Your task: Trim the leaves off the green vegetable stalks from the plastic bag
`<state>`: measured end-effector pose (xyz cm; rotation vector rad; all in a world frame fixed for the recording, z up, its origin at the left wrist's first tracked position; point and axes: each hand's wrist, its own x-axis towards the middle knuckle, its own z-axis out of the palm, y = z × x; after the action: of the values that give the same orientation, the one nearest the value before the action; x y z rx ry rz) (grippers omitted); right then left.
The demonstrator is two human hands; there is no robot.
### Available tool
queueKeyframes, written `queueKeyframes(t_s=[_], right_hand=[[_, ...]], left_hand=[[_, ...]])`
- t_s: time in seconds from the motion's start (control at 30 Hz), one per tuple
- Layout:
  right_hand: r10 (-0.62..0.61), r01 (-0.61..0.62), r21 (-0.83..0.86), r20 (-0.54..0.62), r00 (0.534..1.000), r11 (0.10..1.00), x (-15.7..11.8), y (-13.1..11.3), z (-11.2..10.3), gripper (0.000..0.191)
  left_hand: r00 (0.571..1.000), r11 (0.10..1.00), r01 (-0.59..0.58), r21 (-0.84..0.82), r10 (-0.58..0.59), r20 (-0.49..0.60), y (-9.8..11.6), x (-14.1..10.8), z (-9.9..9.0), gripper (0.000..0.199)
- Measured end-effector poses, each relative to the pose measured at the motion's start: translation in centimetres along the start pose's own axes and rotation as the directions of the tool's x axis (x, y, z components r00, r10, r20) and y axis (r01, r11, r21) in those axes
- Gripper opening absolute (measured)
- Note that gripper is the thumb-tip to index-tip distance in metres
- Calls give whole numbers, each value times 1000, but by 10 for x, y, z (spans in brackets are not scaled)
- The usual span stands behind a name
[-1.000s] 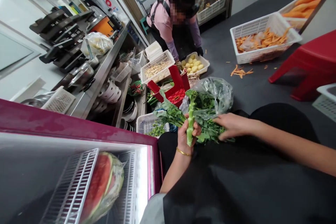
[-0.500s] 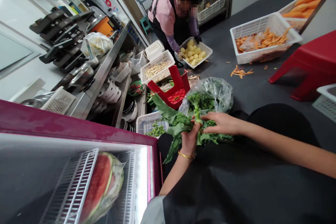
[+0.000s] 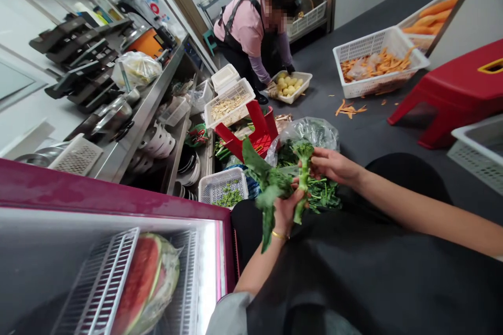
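My left hand (image 3: 286, 209), with a gold bracelet at the wrist, is closed round a green broccoli stalk (image 3: 303, 180) held nearly upright over my lap. Big leaves (image 3: 269, 188) hang from the same hand on its left side. From the right, my right hand (image 3: 334, 165) has its fingers closed at the stalk just under the small floret head; some fingertips are hidden behind it. More leafy greens (image 3: 324, 193) lie beneath my hands. Behind them is a clear plastic bag (image 3: 320, 131) of greens.
An upturned red stool (image 3: 265, 133) and a white basket with green bits (image 3: 206, 186) stand ahead. A co-worker (image 3: 245, 26) bends over a potato tray (image 3: 308, 86). Right are a basket of peelings (image 3: 346, 55) and a red stool (image 3: 444, 94); left, an open fridge (image 3: 212, 267) holds watermelon.
The stalk has come up clear of the greens, its whole length now showing. My right hand has shifted from its middle up to the floret head. The view has turned slightly.
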<state>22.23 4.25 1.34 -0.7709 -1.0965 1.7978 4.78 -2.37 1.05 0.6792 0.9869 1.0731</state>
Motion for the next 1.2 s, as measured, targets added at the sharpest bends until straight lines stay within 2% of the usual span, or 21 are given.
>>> queueKeyframes(t_s=[0.07,0.13,0.17,0.23,0.27,0.33,0.4,0.43,0.47,0.53,0.6,0.63,0.77,0.87,0.93,0.97,1.03,1.1,1.13,1.17,1.2], right_hand=[[-26,19,95,68,997,995,7,-7,5,52],[-33,21,126,94,995,992,14,-11,14,54],[-41,33,119,67,997,992,18,-11,19,54],[-85,87,43,-62,994,995,22,-10,27,51],[-131,126,-42,-143,981,991,23,-8,30,48],[-273,196,-279,-271,923,940,24,-5,35,43],[-386,227,-465,-283,878,856,24,0,37,41],[-381,222,-491,-252,890,842,26,2,39,39],[-332,203,-465,-212,919,862,28,4,40,38],[-152,113,-307,-107,983,945,36,9,44,34],[-6,5,-137,-6,1000,991,49,13,50,36],[26,-25,-76,22,999,997,55,14,54,38],[-6,5,-11,-16,1000,1000,79,19,71,38],[-83,68,-181,-78,993,981,90,23,78,35],[-225,165,-422,-98,969,891,95,27,79,31],[-329,233,-564,-74,941,792,98,30,79,29],[-504,364,-791,82,860,492,104,35,78,25],[-528,466,-861,304,793,205,109,40,78,25],[-501,514,-849,394,770,123,111,41,80,27],[-481,553,-829,450,752,89,114,40,85,28],[-482,576,-812,467,741,98,117,38,92,28]], left_hand=[[975,991,74,-110,-49,216,-3,0,-2,42],[944,966,186,-182,-124,307,-6,0,-5,41],[944,957,206,-203,-139,299,-6,1,-6,41],[971,962,154,-225,-106,212,-6,1,-6,38],[987,971,94,-218,-62,148,-6,1,-5,36],[999,985,-34,-171,40,29,-4,1,-4,38],[994,982,-110,-151,106,-33,-1,2,-6,40],[993,976,-117,-183,111,-40,0,3,-9,37],[995,966,-104,-238,98,-36,1,3,-13,33],[999,934,-44,-354,42,-13,3,4,-24,28],[1000,908,16,-419,-15,4,4,4,-35,38],[999,902,39,-431,-38,11,4,4,-41,41],[999,902,46,-429,-38,26,7,7,-59,38],[996,926,-90,-367,79,-45,10,11,-67,41],[981,939,-180,-293,147,-129,11,13,-67,42],[970,940,-208,-272,164,-178,11,13,-65,41],[953,931,-224,-290,147,-264,10,15,-60,35],[945,904,-209,-374,87,-316,10,17,-57,32],[942,886,-193,-421,48,-332,10,19,-58,32],[935,873,-179,-454,8,-354,10,22,-60,33],[924,861,-163,-482,-38,-380,9,25,-63,33]])
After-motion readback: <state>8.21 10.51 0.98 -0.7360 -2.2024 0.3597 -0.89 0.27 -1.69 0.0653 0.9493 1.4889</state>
